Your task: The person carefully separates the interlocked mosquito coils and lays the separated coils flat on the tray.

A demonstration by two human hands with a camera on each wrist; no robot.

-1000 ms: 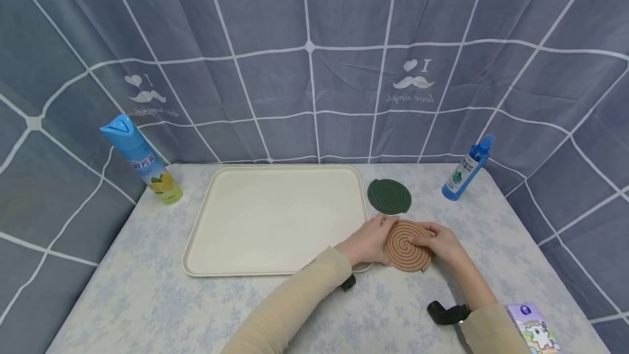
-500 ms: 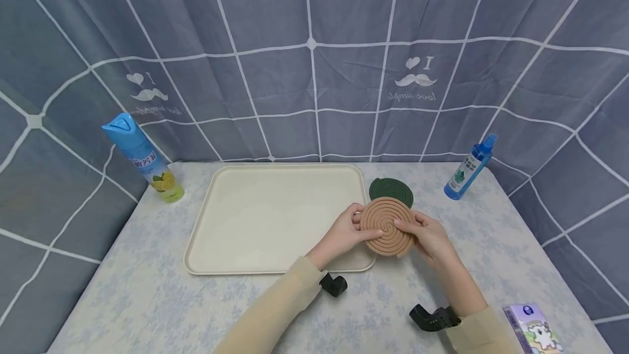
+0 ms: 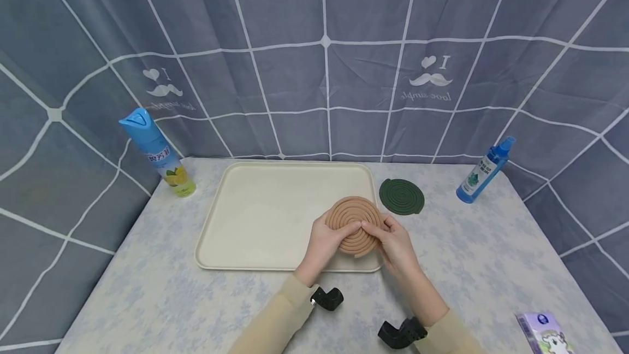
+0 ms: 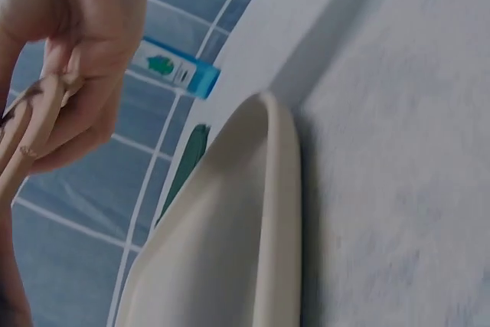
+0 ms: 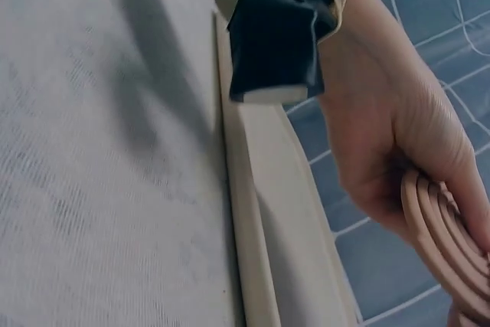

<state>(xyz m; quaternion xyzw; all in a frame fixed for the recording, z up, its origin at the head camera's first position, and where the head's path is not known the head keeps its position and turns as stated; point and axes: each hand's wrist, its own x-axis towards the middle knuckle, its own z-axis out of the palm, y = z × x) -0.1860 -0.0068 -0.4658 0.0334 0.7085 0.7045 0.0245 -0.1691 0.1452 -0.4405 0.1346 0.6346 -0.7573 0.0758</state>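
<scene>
A tan mosquito coil, wound in a flat spiral, is held up over the right part of the cream tray. My left hand pinches its left side, thumb across the front face. On the right side my right hand grips it the same way, and the two thumbs meet near the spiral's centre. The fingers behind the coil are mostly hidden in the head view. In the right wrist view the coil's edge shows several layered rings. A dark green mosquito coil lies flat on the table just right of the tray.
A blue and yellow spray can stands at the table's left side. At the back right is a blue spray bottle. A purple box lies at the front right. A grey checked curtain hangs around the table.
The tan coil has been lifted from the table in front of the green coil and carried left over the tray. My left hand has shifted from its edge to a thumb-in-front pinch.
</scene>
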